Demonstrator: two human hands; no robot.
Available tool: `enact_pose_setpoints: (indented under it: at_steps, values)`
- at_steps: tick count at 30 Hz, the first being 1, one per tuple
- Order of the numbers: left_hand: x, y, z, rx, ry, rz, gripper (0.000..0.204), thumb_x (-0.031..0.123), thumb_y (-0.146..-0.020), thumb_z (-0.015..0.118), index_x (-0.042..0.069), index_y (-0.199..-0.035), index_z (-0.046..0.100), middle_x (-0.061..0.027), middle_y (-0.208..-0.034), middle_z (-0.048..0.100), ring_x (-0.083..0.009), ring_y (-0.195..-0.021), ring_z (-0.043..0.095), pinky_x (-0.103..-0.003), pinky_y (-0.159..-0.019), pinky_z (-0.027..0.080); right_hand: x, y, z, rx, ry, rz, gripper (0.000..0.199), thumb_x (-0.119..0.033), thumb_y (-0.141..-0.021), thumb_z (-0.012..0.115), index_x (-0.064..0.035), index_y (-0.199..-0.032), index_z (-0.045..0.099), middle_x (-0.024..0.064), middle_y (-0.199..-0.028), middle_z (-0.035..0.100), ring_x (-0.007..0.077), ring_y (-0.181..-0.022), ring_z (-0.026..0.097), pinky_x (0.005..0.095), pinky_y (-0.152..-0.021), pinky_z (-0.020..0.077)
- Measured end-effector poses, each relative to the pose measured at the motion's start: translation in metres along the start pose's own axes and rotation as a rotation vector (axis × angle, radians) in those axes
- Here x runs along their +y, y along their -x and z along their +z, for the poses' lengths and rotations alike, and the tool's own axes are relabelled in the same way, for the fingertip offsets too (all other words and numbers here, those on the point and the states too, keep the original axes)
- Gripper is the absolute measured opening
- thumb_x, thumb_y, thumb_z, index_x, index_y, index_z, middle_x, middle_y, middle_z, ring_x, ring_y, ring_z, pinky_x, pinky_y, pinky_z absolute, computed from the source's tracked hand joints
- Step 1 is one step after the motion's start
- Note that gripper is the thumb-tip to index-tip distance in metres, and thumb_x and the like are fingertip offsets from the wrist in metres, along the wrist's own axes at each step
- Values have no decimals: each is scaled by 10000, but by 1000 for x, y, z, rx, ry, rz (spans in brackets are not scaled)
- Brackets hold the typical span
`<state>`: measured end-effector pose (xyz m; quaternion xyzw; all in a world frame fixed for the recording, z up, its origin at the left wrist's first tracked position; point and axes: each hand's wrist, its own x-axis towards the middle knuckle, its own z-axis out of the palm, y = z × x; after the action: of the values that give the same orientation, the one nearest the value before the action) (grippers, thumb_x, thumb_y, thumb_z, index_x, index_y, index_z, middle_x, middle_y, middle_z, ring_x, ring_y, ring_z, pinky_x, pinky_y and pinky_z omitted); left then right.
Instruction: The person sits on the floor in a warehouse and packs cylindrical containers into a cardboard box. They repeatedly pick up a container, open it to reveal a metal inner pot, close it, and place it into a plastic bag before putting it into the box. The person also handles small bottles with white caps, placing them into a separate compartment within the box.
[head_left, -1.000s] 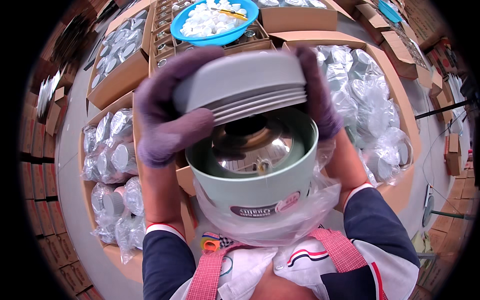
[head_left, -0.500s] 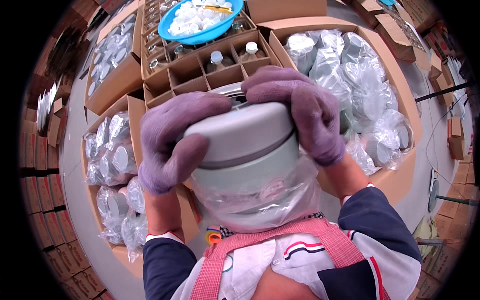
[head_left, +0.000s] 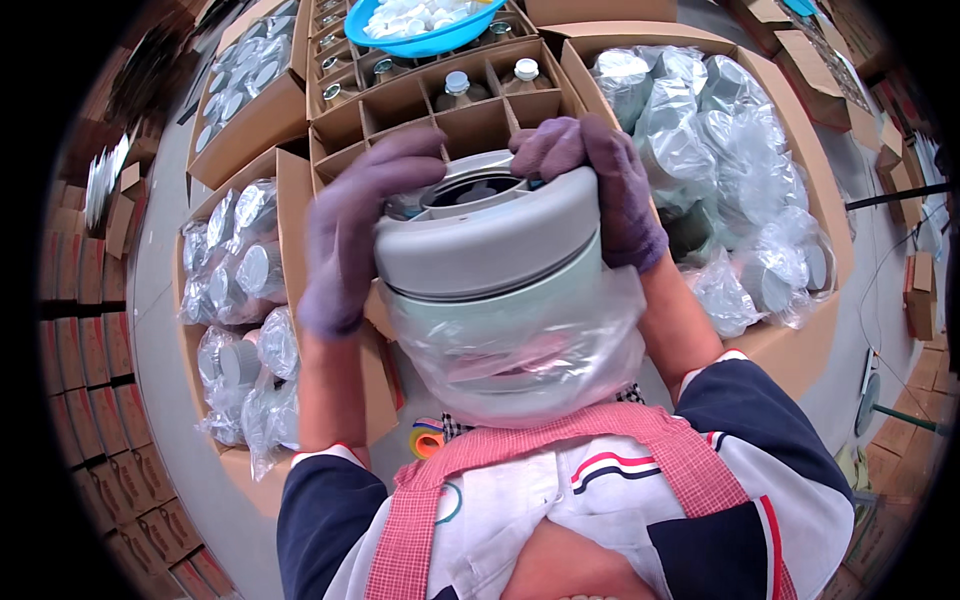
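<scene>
A wide, pale green vacuum flask (head_left: 490, 325) with a thick grey collar (head_left: 490, 247) leans toward me close to my chest. Its round top opening, ringed in grey, faces away, and a dark ring shows inside. Clear plastic wrap (head_left: 570, 360) bunches around its lower body. My right hand (head_left: 590, 185), in a purple glove, is closed over the collar's right edge. My left hand (head_left: 355, 230), gloved alike and slightly blurred, is at the collar's left side, its fingers stretched over the rim; its thumb is hidden.
Beyond the flask stands a divided carton (head_left: 405, 112) with several capped bottles. Across it rests a blue bowl (head_left: 430, 42) of small white caps. Open cartons with plastic-wrapped, grey-topped flasks stand right (head_left: 815, 345) and left (head_left: 297, 215). Stacked boxes (head_left: 85, 350) line the left side.
My left hand has lifted and loosened from the collar, its thumb leaving the front. The flask has tipped so its top opening shows more. My right hand has stayed on the rim.
</scene>
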<state>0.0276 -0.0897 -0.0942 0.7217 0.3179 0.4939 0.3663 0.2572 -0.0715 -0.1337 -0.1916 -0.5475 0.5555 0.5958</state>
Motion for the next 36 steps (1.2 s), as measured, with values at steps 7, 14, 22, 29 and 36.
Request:
enact_pose_setpoints:
  at_steps: [7,14,22,29,36]
  values:
    - [-10,12,10,22,104,-9,586,420,-988,324,-46,-930,674,-207,-987,666,-309,-978,632,-385,-907,465,-48,5,20,-76,602,-270,381,-281,-974,450,4,-895,691,165,-1045,667,255,-947,619,351,-884,468]
    - [36,20,28,15,-404,3,481,388,-916,443,-35,-946,668,-185,-1018,666,-325,-990,624,-407,-916,459,-25,15,0,-71,205,-125,478,-342,-1002,416,31,-867,681,178,-922,665,243,-892,627,339,-830,485]
    - [-65,-6,-7,-41,741,-220,569,451,-973,408,-63,-957,652,-208,-1028,654,-354,-1088,573,-463,-1008,406,-64,13,45,-187,546,-326,301,-250,-927,500,-37,-908,712,121,-935,688,272,-937,632,375,-910,440]
    - [-21,15,20,-57,235,129,559,337,-1001,281,-69,-945,661,-228,-1041,649,-331,-1049,602,-406,-972,432,6,11,-1,-21,-195,-203,520,-320,-1036,215,-107,-598,397,42,-595,386,203,-610,400,391,-834,359]
    - [47,-4,17,-125,-285,91,377,264,-918,464,-32,-997,683,-180,-1025,672,-320,-990,630,-382,-904,461,-10,10,12,142,-25,-99,455,-295,-1027,294,-56,-700,500,95,-751,516,230,-729,474,391,-878,396]
